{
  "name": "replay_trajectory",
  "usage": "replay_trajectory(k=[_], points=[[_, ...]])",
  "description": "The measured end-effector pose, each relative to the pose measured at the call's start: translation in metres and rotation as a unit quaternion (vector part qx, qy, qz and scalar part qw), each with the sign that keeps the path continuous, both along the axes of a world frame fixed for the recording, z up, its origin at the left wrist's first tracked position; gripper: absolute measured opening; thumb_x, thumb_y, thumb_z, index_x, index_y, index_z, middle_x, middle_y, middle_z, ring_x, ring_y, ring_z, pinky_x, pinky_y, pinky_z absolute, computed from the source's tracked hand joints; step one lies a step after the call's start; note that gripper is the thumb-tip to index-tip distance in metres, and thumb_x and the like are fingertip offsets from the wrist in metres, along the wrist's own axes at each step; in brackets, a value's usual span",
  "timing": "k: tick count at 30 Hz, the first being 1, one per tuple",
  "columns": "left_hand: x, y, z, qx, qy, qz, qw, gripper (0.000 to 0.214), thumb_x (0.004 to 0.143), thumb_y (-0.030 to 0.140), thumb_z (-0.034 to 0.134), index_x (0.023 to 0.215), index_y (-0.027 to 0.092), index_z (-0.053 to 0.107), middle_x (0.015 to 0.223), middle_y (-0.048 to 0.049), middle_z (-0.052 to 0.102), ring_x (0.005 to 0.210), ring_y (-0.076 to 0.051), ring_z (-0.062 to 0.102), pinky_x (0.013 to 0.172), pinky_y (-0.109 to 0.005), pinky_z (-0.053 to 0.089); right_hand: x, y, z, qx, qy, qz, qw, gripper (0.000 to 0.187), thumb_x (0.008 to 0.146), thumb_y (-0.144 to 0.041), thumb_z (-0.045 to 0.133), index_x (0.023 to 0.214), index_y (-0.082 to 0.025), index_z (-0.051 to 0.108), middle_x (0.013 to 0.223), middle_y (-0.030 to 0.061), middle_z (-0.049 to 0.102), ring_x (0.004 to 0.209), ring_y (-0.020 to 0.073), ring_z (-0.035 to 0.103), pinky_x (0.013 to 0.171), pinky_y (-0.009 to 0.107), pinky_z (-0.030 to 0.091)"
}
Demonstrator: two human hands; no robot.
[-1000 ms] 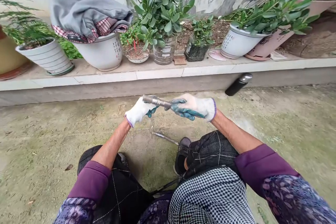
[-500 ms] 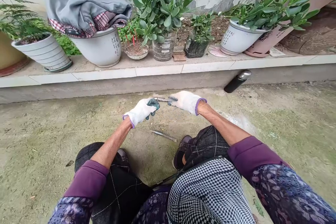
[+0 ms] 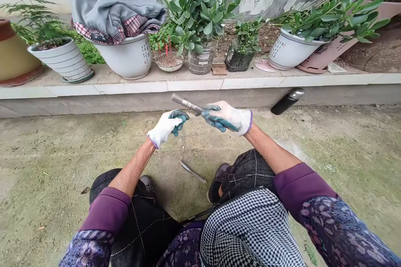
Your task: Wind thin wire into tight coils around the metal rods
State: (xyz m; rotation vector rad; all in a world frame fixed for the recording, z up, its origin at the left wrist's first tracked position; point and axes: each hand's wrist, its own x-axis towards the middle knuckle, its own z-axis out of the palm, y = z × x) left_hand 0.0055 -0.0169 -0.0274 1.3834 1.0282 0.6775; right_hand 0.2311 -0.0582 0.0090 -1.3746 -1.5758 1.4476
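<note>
My right hand (image 3: 227, 117), in a white glove with a teal-coated palm, is closed around one end of a grey metal rod (image 3: 187, 103). Shiny wire-like winding or threading covers part of the rod, and its free end points up and to the left. Just left of it, my left hand (image 3: 171, 125), gloved the same way, has its fingers curled together, apart from the rod; whatever they may hold is hidden. A second metal rod (image 3: 193, 172), with a similar shiny stretch, lies on the ground between my feet.
A black flask (image 3: 287, 101) with a silver cap leans against the low ledge (image 3: 194, 86). Potted plants line the ledge, and grey cloth (image 3: 109, 4) is heaped on a large white pot (image 3: 125, 59). A checked cloth (image 3: 247, 225) covers my lap.
My right hand has turned and raised the rod, so it now slants up-left, clear of my left hand. The rod on the ground lies at a steeper angle. The view has shifted slightly.
</note>
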Motion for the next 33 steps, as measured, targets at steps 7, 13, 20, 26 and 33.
replay_trajectory(k=[7,13,20,26,33], points=[[-0.004,-0.005,-0.005,0.053,0.107,-0.1,0.988,0.024,0.069,0.019,0.06,0.09,0.014,0.07,0.073,-0.0008,0.065,0.054,-0.007,0.053,0.046,-0.016,0.041,0.001,-0.015,-0.021,-0.087,-0.157,0.238,0.955,0.042,0.076,-0.05,0.066,0.1,-0.016,0.072,0.059,-0.0025,0.055,0.044,0.0085,0.044,0.037,0.021,0.036],[0.0,-0.025,-0.026,0.014,0.2,-0.108,0.974,0.016,0.074,0.024,0.06,0.085,0.015,0.068,0.057,0.0035,0.055,0.045,-0.007,0.046,0.039,-0.015,0.035,0.013,0.006,-0.05,0.088,-0.381,0.15,0.908,0.029,0.079,-0.045,0.059,0.081,-0.02,0.072,0.072,0.0074,0.069,0.065,0.0197,0.059,0.061,0.03,0.045],[0.006,-0.013,-0.028,-0.061,-0.041,-0.066,0.995,0.021,0.077,0.024,0.059,0.095,0.016,0.066,0.061,0.0047,0.051,0.049,-0.006,0.046,0.039,-0.015,0.038,0.007,0.009,-0.026,0.029,-0.185,-0.068,0.98,0.048,0.077,-0.061,0.057,0.1,-0.02,0.065,0.063,0.0,0.053,0.046,0.0134,0.043,0.04,0.026,0.035],[-0.008,-0.011,-0.018,-0.015,-0.008,-0.107,0.994,0.018,0.076,0.019,0.057,0.092,0.015,0.066,0.061,0.0041,0.051,0.049,-0.007,0.046,0.042,-0.016,0.039,-0.012,-0.021,-0.009,-0.105,-0.06,0.093,0.988,0.051,0.067,-0.064,0.068,0.09,-0.018,0.066,0.053,-0.0046,0.041,0.039,0.0079,0.031,0.033,0.023,0.029],[-0.02,-0.023,-0.031,0.026,0.189,-0.218,0.957,0.017,0.071,0.021,0.061,0.086,0.021,0.07,0.063,0.0032,0.058,0.051,-0.01,0.051,0.043,-0.018,0.038,-0.013,-0.022,-0.056,-0.098,-0.292,0.266,0.914,0.03,0.071,-0.049,0.064,0.076,-0.02,0.07,0.057,-0.0003,0.053,0.044,0.01,0.041,0.039,0.023,0.03]])
